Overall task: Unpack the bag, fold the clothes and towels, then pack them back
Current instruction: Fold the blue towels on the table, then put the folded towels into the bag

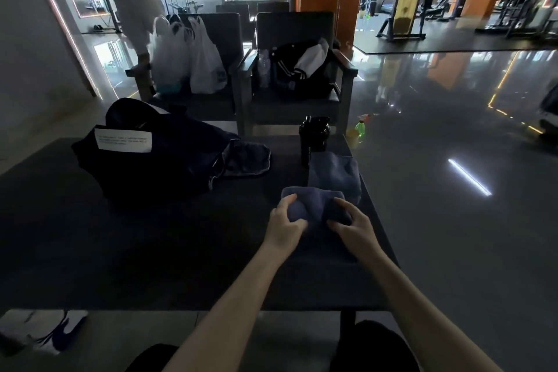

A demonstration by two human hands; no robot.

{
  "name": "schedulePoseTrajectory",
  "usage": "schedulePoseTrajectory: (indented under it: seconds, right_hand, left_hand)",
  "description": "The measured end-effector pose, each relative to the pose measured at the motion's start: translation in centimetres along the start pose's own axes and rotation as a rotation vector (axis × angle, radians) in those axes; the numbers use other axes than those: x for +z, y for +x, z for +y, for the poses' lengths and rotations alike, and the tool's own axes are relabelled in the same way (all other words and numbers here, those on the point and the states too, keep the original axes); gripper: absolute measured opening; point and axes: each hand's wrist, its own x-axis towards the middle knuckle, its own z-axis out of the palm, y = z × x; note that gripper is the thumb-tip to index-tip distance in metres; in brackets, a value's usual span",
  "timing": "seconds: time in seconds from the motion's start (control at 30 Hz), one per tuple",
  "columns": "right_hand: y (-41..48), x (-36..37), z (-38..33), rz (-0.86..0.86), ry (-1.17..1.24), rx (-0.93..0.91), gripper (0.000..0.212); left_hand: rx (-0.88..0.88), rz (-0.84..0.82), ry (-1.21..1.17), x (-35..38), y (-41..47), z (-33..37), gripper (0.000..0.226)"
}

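1. Head view: both forearms reach in from bottom edge over the dark bench [120, 244].
2. Left hand [285, 222] pinches the near-left part of a blue towel [314, 202], thumb and fingers closed on the cloth.
3. Right hand [351, 220] grips the towel's near-right part, fingers curled onto it.
4. Towel lies bunched on the bench, right of centre, touching a second folded blue towel [333, 172] behind it.
5. Dark bag [157, 154] sits far left on the bench, white label facing camera.
6. Black bottle [312, 137] stands at the far edge, just behind the folded towel.
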Motion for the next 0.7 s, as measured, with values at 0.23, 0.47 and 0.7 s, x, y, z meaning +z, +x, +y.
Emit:
schedulePoseTrajectory:
  seconds: [0.23,0.47,0.7]
  right_hand:
    - [6.6,-3.0,-0.6,0.095,-0.014,-0.03,0.051]
    - [15.8,-3.9,-0.1,0.164,-0.119,-0.086,0.052]
    - [21.0,-2.1,3.9,0.142,-0.467,-0.077,0.044]
  left_hand:
    - [0.087,-0.018,0.031,2.6,6.1,2.9,0.065]
    - [0.184,0.062,0.153,5.3,14.8,4.1,0.056]
    - [0.176,0.091,0.542,7.9,20.4,0.5,0.041]
